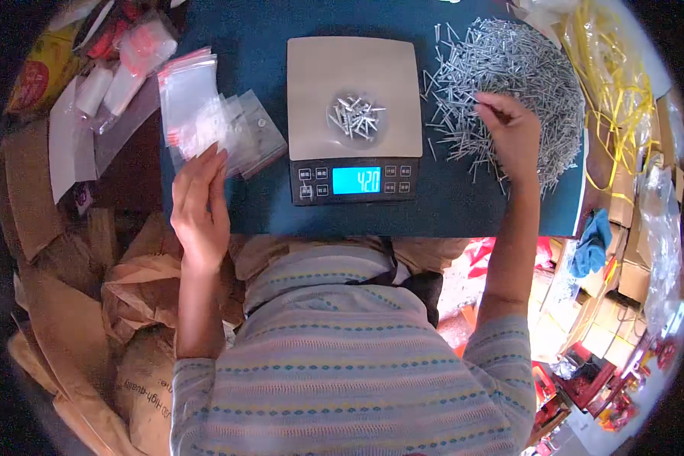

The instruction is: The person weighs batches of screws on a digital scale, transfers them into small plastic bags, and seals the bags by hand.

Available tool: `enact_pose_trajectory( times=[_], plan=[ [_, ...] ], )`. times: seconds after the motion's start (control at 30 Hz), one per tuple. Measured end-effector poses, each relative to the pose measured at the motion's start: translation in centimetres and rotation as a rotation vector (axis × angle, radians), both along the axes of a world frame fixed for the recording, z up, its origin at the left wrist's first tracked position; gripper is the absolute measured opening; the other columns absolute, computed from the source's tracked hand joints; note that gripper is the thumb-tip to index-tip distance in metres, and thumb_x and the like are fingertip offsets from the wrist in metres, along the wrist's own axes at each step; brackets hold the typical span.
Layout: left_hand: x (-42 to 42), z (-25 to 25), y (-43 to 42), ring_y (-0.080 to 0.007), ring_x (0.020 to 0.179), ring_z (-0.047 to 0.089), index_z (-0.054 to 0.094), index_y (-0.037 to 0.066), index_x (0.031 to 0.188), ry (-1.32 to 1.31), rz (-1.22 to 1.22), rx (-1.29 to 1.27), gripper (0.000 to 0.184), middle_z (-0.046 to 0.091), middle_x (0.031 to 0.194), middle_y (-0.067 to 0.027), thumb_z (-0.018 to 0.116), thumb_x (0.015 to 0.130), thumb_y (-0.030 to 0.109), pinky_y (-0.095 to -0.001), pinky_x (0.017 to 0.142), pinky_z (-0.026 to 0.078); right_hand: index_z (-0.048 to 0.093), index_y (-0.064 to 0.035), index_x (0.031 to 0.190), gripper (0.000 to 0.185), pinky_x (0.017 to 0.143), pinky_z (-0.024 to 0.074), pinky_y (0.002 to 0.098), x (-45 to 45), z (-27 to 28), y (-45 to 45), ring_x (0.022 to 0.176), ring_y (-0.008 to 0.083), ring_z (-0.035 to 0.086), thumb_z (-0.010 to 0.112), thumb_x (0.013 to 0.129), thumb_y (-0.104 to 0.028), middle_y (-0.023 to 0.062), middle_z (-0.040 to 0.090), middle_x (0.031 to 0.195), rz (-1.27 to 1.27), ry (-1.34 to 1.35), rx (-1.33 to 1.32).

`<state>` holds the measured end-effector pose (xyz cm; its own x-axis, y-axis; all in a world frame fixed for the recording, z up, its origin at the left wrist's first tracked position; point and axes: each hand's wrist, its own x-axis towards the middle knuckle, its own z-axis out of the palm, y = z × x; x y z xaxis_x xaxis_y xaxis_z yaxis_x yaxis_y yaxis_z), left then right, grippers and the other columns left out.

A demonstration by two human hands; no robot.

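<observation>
A digital scale (355, 152) stands mid-table, its lit display reading what looks like 420, decimal point unclear. On its tan platform, a small heap of silver screws (355, 118) sits in a shallow clear dish or bag. To the left lie small clear zip bags (254, 137) with red-edged ones (190, 83) behind. My left hand (200, 201) is at their near edge, fingers stretched out and fingertips at the plastic. Over a large pile of loose screws (536, 72) is my right hand (515, 137), thumb and index tips slightly apart, other fingers curled; I see nothing between them.
Plastic packaging (133, 64) lies at the table's left side. Yellow strapping (612, 99) hangs by the right edge, above cardboard boxes (634, 270) and a blue cloth (591, 245). Brown paper sacks (140, 380) stand at lower left. Stray screws lie around the pile.
</observation>
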<state>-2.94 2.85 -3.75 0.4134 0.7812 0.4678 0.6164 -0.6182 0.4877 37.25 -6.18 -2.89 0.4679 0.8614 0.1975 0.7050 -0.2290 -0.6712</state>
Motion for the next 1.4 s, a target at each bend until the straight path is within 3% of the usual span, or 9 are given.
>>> enact_pose_trajectory(
  times=[0.17,0.57,0.83,0.87,1.03,1.13,1.2,1.27,1.4],
  plan=[
    [-0.3,0.7,-0.2,-0.0288,0.101,0.062,0.067,0.002,0.104,0.017,0.012,-0.006,0.024,0.065,0.108,-0.0157,0.059,0.083,-0.008,-0.0366,0.089,0.047,0.072,-0.0046,0.094,0.015,0.063,0.0469,0.0223,-0.8,1.1,0.2,0.068,0.0085,0.059,0.072,0.078,-0.005,0.0040,0.069,0.081,0.001,0.072,0.063],
    [1.6,2.5,-1.8,-0.0311,0.102,0.061,0.065,0.003,0.108,-0.092,-0.130,-0.042,0.035,0.061,0.100,-0.0140,0.059,0.078,-0.014,-0.0370,0.085,0.049,0.070,-0.0020,0.092,0.011,0.071,0.0533,0.0236,-11.3,2.7,4.6,0.079,0.0107,0.066,0.070,0.081,-0.003,0.0078,0.071,0.089,0.420,0.441,0.170],
    [0.7,2.6,-2.2,-0.0276,0.085,0.061,0.066,0.001,0.104,-0.085,-0.154,-0.098,0.031,0.062,0.096,-0.0139,0.062,0.077,-0.012,-0.0335,0.074,0.050,0.066,0.0019,0.094,0.012,0.074,0.0544,0.0247,-9.7,2.8,3.2,0.083,0.0133,0.067,0.068,0.082,0.002,0.0080,0.070,0.090,0.310,0.609,0.274],
    [0.6,2.6,-2.4,-0.0270,0.081,0.061,0.066,0.001,0.103,-0.112,-0.161,-0.141,0.029,0.063,0.094,-0.0137,0.062,0.076,-0.012,-0.0329,0.071,0.050,0.064,0.0011,0.099,0.016,0.074,0.0543,0.0257,-9.2,2.8,2.5,0.083,0.0167,0.067,0.064,0.084,0.004,0.0091,0.069,0.092,0.326,0.714,0.302],
    [1.3,4.4,-3.7,-0.0208,0.063,0.058,0.068,0.003,0.082,-0.181,-0.296,-0.404,0.016,0.064,0.074,-0.0072,0.071,0.070,-0.007,-0.0311,0.059,0.047,0.060,0.0000,0.105,0.021,0.059,0.0483,0.0214,-7.2,1.3,-0.4,0.070,0.0129,0.062,0.061,0.088,-0.012,0.0101,0.065,0.091,0.242,1.384,0.395],
    [2.6,4.6,-4.7,-0.0198,0.059,0.056,0.069,0.008,0.074,-0.199,-0.429,-0.502,0.013,0.062,0.066,-0.0037,0.079,0.066,0.004,-0.0323,0.057,0.044,0.061,-0.0014,0.101,0.021,0.056,0.0433,0.0194,-7.8,-0.3,-2.0,0.067,0.0101,0.057,0.062,0.087,-0.017,0.0086,0.063,0.092,0.344,1.478,0.055],
    [3.4,3.8,-5.0,-0.0211,0.059,0.056,0.069,0.009,0.075,-0.282,-0.579,-0.577,0.014,0.061,0.066,-0.0037,0.080,0.066,0.009,-0.0332,0.058,0.043,0.063,-0.0034,0.095,0.016,0.054,0.0432,0.0238,-9.4,0.1,-2.9,0.067,0.0114,0.057,0.062,0.088,-0.018,0.0046,0.062,0.089,0.518,1.236,-0.161],
    [4.0,3.2,-5.5,-0.0217,0.061,0.056,0.067,0.008,0.083,-0.304,-0.683,-0.561,0.020,0.060,0.069,-0.0027,0.080,0.068,0.011,-0.0342,0.060,0.042,0.063,-0.0045,0.089,0.015,0.051,0.0424,0.0291,-12.7,0.5,-3.5,0.063,0.0134,0.056,0.062,0.089,-0.020,0.0017,0.061,0.080,0.693,0.874,-0.123],
    [5.3,3.0,-6.4,-0.0208,0.063,0.055,0.063,0.008,0.084,-0.449,-0.826,-0.537,0.023,0.058,0.074,-0.0017,0.080,0.069,0.011,-0.0352,0.062,0.040,0.062,-0.0039,0.084,0.016,0.050,0.0402,0.0324,-14.5,2.1,-4.0,0.058,0.0165,0.055,0.064,0.088,-0.020,0.0040,0.057,0.070,0.981,0.827,-0.098]
  ],
)
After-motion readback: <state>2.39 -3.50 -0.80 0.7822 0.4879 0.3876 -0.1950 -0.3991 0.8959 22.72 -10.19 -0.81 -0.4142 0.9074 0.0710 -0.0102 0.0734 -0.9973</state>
